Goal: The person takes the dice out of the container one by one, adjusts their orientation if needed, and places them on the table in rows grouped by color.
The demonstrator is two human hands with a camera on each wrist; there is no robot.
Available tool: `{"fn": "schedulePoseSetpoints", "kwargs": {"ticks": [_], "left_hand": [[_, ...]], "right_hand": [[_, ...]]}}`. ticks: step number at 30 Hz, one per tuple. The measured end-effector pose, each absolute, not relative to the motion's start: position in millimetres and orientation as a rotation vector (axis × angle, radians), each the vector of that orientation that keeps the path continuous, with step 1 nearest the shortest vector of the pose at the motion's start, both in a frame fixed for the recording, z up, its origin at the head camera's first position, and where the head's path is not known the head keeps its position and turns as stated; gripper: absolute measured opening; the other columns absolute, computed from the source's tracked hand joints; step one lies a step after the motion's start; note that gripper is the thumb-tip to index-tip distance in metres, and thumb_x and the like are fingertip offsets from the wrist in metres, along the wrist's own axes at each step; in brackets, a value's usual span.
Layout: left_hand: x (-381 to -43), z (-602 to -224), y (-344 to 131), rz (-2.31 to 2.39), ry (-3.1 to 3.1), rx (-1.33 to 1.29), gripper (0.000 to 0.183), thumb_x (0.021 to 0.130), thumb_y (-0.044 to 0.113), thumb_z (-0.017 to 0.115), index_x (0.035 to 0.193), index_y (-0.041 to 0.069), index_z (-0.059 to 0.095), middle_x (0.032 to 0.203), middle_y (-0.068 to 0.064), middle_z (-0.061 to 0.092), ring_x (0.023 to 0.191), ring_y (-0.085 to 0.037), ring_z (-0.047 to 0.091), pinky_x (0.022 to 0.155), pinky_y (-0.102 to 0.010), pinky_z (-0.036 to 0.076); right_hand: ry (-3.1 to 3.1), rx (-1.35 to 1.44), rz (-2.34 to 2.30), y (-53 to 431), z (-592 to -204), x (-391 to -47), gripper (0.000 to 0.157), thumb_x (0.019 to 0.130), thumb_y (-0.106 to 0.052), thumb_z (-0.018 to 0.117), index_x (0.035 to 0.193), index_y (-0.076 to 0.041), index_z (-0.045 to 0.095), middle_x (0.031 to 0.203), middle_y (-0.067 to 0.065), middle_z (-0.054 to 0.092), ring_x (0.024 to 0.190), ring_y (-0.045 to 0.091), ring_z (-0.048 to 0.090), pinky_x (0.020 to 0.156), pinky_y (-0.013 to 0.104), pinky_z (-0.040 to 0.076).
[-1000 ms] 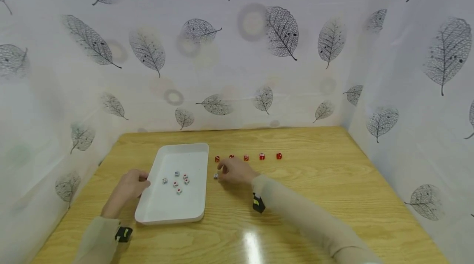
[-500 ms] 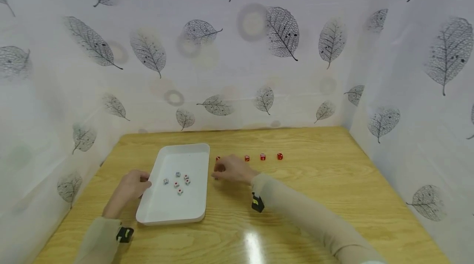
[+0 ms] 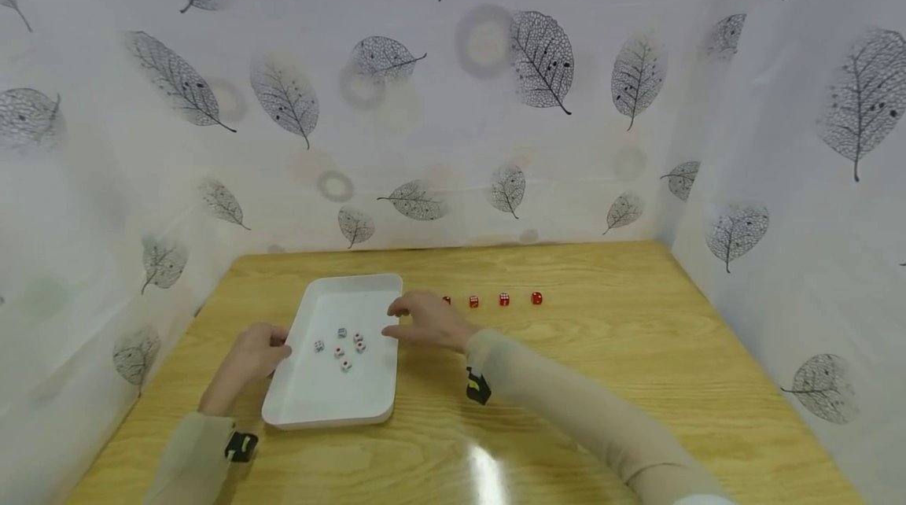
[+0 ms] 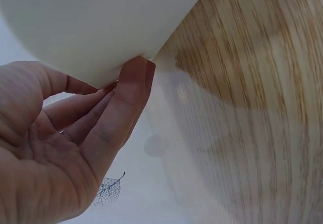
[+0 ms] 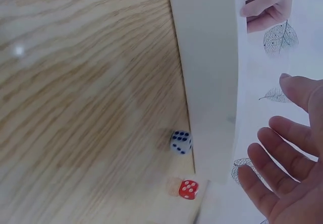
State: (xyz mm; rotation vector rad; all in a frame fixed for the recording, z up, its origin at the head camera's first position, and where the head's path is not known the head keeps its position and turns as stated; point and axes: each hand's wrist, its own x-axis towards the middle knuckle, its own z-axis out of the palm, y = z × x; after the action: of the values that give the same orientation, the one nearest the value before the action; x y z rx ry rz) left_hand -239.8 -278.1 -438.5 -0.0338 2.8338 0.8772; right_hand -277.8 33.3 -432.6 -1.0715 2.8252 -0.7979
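Note:
My left hand (image 3: 255, 352) pinches the left rim of a white tray (image 3: 333, 403), thumb on top and fingers beneath in the left wrist view. Several small white dice (image 3: 339, 352) lie loose inside the tray. My right hand (image 3: 428, 322) hovers at the tray's right rim with fingers apart and holds nothing. In the right wrist view a white die with blue pips (image 5: 181, 142) rests on the table close to the tray's outer wall. Nearby sits a red die (image 5: 189, 189). My right hand hides both from the head view.
A row of red dice (image 3: 473, 301) runs along the table to the right of the tray. The wooden table (image 3: 602, 348) reaches back to a leaf-patterned curtain (image 3: 439, 135), which also encloses both sides.
My right hand has shifted left to the tray's right rim, and its fingers have spread. It now covers the white die and a red die in the head view. My left hand stays put.

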Motion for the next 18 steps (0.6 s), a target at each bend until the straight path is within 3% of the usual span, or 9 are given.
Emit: {"fn": "schedulePoseSetpoints", "kwargs": {"ticks": [6,12,18], "left_hand": [[-240,-439,-278,0.878,2.833,-0.034,0.037,0.091,0.004,0.054,0.121,-0.017,0.057,0.101,-0.024,0.066,0.078,-0.021,0.065,0.061,-0.032,0.057],[-240,-439,-278,0.865,2.828,-0.038,0.036,0.092,0.004,0.054,0.121,-0.017,0.057,0.101,-0.024,0.065,0.08,-0.022,0.064,0.062,-0.032,0.057],[-240,-437,-277,0.846,2.821,-0.056,0.037,0.092,0.005,0.054,0.122,-0.016,0.056,0.103,-0.025,0.065,0.083,-0.023,0.064,0.064,-0.032,0.057]], "right_hand": [[2.859,-1.123,-0.731,20,-427,-276,0.043,0.091,-0.041,0.067,0.119,-0.008,0.069,0.119,0.002,0.069,0.112,0.018,0.063,0.097,0.026,0.049],[2.796,-1.054,-0.621,4,-430,-277,0.043,0.09,-0.039,0.069,0.123,-0.012,0.068,0.125,-0.001,0.067,0.116,0.013,0.061,0.099,0.024,0.048],[2.725,-1.099,-0.534,-9,-436,-278,0.039,0.09,-0.032,0.071,0.123,-0.013,0.068,0.122,0.0,0.067,0.111,0.011,0.061,0.096,0.021,0.049]]}}
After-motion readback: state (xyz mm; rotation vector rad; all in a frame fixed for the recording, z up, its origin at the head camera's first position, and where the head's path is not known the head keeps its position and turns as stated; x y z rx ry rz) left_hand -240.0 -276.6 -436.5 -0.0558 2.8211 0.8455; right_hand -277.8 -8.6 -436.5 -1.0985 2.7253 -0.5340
